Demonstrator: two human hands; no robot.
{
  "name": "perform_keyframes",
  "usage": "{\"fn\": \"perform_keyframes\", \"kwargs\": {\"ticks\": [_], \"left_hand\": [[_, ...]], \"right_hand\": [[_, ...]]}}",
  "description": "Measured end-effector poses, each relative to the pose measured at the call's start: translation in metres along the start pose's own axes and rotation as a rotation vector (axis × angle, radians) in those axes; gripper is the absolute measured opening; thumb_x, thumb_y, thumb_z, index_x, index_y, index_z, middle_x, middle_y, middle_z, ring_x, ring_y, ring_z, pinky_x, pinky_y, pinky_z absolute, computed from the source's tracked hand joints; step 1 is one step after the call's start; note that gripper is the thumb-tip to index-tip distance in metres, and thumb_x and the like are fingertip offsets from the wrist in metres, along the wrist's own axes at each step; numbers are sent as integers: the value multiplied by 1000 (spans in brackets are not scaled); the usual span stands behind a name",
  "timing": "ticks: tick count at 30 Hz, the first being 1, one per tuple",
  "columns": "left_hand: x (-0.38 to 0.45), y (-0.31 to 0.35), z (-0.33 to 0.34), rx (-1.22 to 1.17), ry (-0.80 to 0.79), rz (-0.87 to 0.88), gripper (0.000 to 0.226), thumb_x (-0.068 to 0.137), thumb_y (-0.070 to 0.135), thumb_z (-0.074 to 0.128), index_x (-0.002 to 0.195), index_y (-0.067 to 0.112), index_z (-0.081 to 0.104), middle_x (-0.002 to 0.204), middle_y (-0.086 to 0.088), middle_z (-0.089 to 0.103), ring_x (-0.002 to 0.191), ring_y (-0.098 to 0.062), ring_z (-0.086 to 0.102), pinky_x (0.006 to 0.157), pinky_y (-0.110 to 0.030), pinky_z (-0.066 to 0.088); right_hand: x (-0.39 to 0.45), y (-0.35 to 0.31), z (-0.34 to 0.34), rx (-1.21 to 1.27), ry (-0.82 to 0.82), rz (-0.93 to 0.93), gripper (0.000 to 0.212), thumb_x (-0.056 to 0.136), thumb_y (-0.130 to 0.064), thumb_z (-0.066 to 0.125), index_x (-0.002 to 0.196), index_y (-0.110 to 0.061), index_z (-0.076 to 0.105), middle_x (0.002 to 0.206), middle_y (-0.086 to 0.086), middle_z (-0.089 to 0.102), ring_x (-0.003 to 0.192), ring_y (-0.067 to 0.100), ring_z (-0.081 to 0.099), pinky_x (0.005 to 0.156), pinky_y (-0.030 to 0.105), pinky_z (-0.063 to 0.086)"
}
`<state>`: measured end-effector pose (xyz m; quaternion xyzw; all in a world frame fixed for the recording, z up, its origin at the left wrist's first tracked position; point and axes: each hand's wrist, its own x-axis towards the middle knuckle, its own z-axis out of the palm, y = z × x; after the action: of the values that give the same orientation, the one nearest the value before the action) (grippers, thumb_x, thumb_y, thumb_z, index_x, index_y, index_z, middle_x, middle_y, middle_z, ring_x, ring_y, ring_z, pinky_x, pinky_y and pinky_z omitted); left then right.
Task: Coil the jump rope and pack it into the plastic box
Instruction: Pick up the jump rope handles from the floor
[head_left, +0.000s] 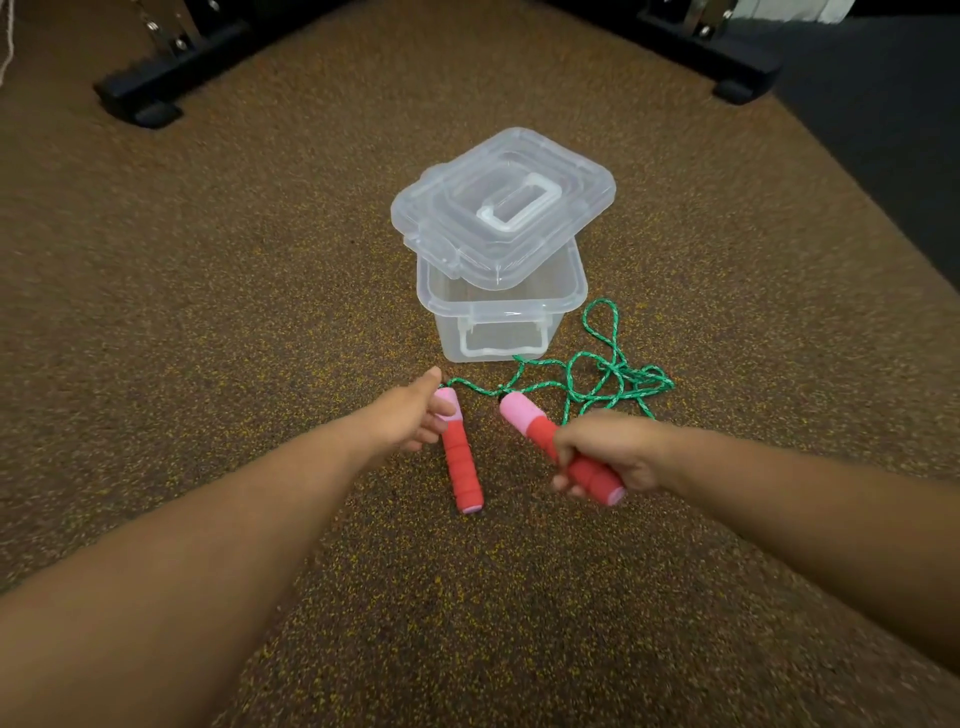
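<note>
Right hand (605, 452), lower right of centre: fingers curled fully round the red shaft of the right handle (561, 447), pink tip pointing up-left toward the box, butt end showing below the fist. Left hand (415, 415), just left of centre: thumb and fingertips closing on the pink upper end of the left handle (460, 457); contact appears made at the pink collar, but whether it is a firm pinch or only a touch cannot be told. Left handle: long axis near vertical in the frame, red shaft running down toward the viewer, lying on the floor. Green cord (602, 374): runs from both pink tips up and to the right, gathered in a loose, uncoiled tangle right of centre, one loop reaching up beside the box's right wall. Plastic box (498, 332): clear, centre of frame, directly above the handles and near them; nothing visible inside. Lid (501, 205): clear, with a moulded grip, resting askew across the box's far rim, leaving the near part of the opening uncovered. Floor (208, 312): brown speckled matting. Black equipment feet (156, 88): upper left and upper right corners. Assessment: task at its start; coiling not yet begun. The slack lies right of both hands, nearer the right, so gathering would probably work from that side, the handles brought together first.
</note>
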<state>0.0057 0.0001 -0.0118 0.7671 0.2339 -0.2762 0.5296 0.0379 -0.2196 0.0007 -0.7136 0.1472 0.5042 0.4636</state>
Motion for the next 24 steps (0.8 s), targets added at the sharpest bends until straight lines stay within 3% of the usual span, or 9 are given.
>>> {"fn": "perform_keyframes", "kwargs": {"ticks": [3,6,9,12,17,20,24], "left_hand": [[-3,-4,-8,-106,-86,-67,72,96,57,11,111,7,61,117,-19,63,107,-30,59,93,-38,45],[-6,-3,-13,-196,-186,-114,84,92,63,5,119,4,58,120,-20,62,112,-31,58,96,-38,44],[-9,1,-14,-277,-262,-143,92,89,68,0,121,3,57,122,-21,61,117,-32,55,99,-39,42],[-10,4,-14,-371,-309,-155,95,86,71,1,110,3,62,118,-21,63,115,-32,57,100,-40,41],[-7,14,-12,-518,-343,-160,101,83,76,5,107,-4,61,106,-24,67,102,-33,62,99,-40,43],[-6,19,-12,-557,-368,-148,104,81,78,4,107,-5,61,95,-23,71,85,-32,69,86,-39,49],[-9,20,-11,-570,-428,-121,106,79,79,2,100,-4,65,85,-22,72,79,-31,72,90,-41,47]], "right_hand": [[-21,-13,0,27,-23,-72,7,87,-9,47,88,-4,52,70,9,57,43,12,54,39,20,45],[-32,-15,9,38,22,-186,18,92,-27,54,88,-10,55,75,8,59,50,13,52,43,23,44],[-41,-10,29,152,-51,-254,12,94,-23,52,90,-12,54,74,5,61,51,13,55,43,22,46],[-47,-6,49,250,-165,-322,4,94,-17,53,94,-13,53,76,5,62,55,14,57,48,24,49],[-50,-8,57,239,-228,-391,26,90,-9,57,115,-9,49,82,6,65,63,16,60,57,26,53],[-53,-15,51,241,-222,-436,25,90,-10,57,114,-11,51,84,6,66,64,15,61,59,26,53],[-63,-33,45,291,-169,-531,11,92,-13,53,103,-14,54,84,4,65,62,13,59,59,27,52]]}}
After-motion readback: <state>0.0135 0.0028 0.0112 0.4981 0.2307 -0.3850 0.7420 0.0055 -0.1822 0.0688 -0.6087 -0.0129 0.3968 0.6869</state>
